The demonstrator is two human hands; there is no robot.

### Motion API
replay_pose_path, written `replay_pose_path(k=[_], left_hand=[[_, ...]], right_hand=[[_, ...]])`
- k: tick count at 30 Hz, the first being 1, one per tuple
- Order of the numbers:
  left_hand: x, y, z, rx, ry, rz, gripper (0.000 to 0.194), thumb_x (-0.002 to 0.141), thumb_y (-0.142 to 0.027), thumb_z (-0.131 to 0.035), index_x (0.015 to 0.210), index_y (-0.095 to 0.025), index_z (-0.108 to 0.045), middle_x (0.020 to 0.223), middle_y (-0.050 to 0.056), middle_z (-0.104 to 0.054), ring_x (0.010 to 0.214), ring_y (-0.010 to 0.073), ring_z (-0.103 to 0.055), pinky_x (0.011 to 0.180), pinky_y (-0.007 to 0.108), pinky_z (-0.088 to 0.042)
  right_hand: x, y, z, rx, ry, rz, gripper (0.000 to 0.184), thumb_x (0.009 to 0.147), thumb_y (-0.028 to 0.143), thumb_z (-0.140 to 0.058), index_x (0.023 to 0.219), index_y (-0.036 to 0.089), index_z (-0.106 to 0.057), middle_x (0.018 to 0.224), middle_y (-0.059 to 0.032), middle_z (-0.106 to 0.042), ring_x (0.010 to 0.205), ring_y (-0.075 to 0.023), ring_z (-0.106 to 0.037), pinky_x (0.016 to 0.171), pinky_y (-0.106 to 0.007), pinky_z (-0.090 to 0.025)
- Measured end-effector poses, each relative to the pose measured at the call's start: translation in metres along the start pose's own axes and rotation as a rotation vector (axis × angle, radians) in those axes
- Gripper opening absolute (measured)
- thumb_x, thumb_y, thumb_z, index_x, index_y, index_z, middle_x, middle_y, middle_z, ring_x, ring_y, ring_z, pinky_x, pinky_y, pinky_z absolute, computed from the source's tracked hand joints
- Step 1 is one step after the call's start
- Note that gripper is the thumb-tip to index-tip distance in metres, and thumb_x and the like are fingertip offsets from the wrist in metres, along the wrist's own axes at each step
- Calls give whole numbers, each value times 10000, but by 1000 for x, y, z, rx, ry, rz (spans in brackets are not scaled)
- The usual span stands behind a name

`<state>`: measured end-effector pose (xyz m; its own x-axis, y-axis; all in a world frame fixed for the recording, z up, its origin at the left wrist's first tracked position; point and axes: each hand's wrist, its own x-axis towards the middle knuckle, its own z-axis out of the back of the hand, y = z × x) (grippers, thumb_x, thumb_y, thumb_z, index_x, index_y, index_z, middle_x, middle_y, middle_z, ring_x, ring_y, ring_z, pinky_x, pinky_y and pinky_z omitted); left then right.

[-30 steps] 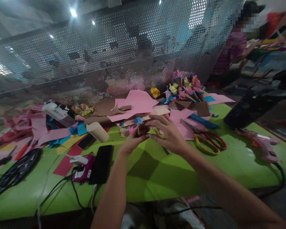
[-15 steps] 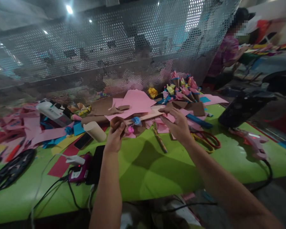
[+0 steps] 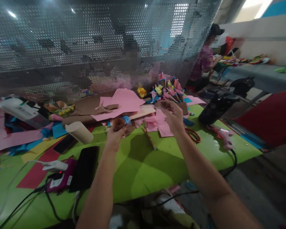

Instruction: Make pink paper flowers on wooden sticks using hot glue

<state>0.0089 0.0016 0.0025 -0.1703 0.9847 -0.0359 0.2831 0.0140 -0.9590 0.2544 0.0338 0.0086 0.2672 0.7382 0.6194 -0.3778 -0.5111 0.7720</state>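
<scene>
My left hand (image 3: pixel 115 138) is closed around a brown paper cone (image 3: pixel 118 122), its thumb along the side. A crumpled blue piece (image 3: pixel 126 120) shows at the cone's right edge. My right hand (image 3: pixel 173 114) hovers to the right, apart from the cone, over scattered pink paper scraps (image 3: pixel 160 122). Its fingers are half bent with thumb and forefinger apart, and I see nothing between them. Between my forearms a thin patterned stick, like a pen (image 3: pixel 149 138), lies on the green table (image 3: pixel 138 168). Behind the cone rests a large pink paper sheet (image 3: pixel 124 100).
Finished paper cones (image 3: pixel 171 90) are heaped at the back. On the right are a pink glue gun (image 3: pixel 225 136), a black container (image 3: pixel 214 108) and red-handled scissors (image 3: pixel 193 135). A cardboard tube (image 3: pixel 79 132), phone (image 3: pixel 84 168) and cabled purple box (image 3: pixel 62 176) stand left. Another person (image 3: pixel 203 60) sits beyond.
The camera has turned right, so the table things shift left in view. My right hand has moved farther from my left, which still holds the cone.
</scene>
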Motion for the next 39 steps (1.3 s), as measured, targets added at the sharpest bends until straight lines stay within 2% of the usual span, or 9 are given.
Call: replay_pose_path(k=[4, 9, 16, 19, 23, 26, 29, 33, 39], left_hand=[[-4, -1, -7, -24, 39, 43, 438, 399, -269, -958, 719, -167, -677, 590, -31, -658, 533, 89, -587, 448, 175, -417], [-8, -2, -12, -75, 73, 30, 425, 381, -214, -957, 710, -163, -694, 607, -13, -673, 612, 125, -637, 482, 186, -457], [-7, 1, -11, -47, 47, 31, 393, 427, -207, -938, 754, -176, -723, 572, -43, -635, 574, 99, -591, 491, 185, -422], [-4, 4, -8, -24, 24, 53, 360, 469, -238, -932, 757, -170, -726, 525, -50, -600, 491, 77, -524, 452, 187, -361], [-1, 12, -9, -22, 28, 66, 379, 482, -279, -934, 782, -159, -737, 610, -15, -659, 499, 65, -501, 448, 194, -320], [-4, 16, -11, -23, 93, 68, 403, 498, -320, -933, 816, -157, -747, 593, -25, -632, 505, 61, -471, 453, 196, -291], [-8, 18, -14, -56, 157, 54, 402, 485, -327, -940, 793, -166, -738, 606, -38, -627, 504, 43, -433, 466, 186, -289], [-12, 18, -17, -70, 172, 95, 390, 417, -279, -958, 670, -162, -685, 549, -65, -573, 491, 31, -413, 470, 175, -301], [-15, 11, -23, -132, 117, 23, 435, 389, -221, -953, 738, -188, -695, 656, -59, -658, 551, 46, -497, 518, 173, -379]], right_hand=[[0, -11, -6, -223, 170, 19, 206, 829, 257, -607, 968, 176, -736, 958, -83, -745, 887, -225, -671, 835, -358, -518], [-8, -28, -20, -535, 346, -107, 316, 932, 189, -479, 1120, 175, -732, 1198, -124, -683, 1060, -225, -643, 910, -314, -486], [-16, -42, -22, -582, 407, -193, 114, 725, 130, -701, 799, 188, -766, 919, -100, -711, 955, -272, -626, 832, -336, -466], [-12, -33, -17, -511, 374, -188, 80, 749, 144, -663, 753, 178, -735, 875, -97, -702, 929, -262, -617, 810, -336, -455], [-11, -16, -19, -333, 386, -181, 130, 825, 262, -605, 806, 180, -704, 797, -46, -687, 774, -192, -615, 718, -293, -465], [-21, -3, -27, 34, 442, -296, 217, 800, 382, -637, 851, 176, -686, 751, -20, -662, 661, -154, -581, 625, -268, -459], [-34, 10, -35, 425, 491, -482, 311, 647, 416, -781, 831, 183, -688, 750, -4, -656, 657, -137, -568, 611, -253, -448], [-43, 22, -40, 500, 591, -545, 302, 589, 385, -844, 744, 188, -676, 713, 12, -651, 651, -129, -567, 616, -250, -449], [-46, 28, -40, 435, 632, -422, 227, 706, 393, -746, 822, 200, -713, 741, -1, -687, 663, -148, -588, 637, -278, -462]])
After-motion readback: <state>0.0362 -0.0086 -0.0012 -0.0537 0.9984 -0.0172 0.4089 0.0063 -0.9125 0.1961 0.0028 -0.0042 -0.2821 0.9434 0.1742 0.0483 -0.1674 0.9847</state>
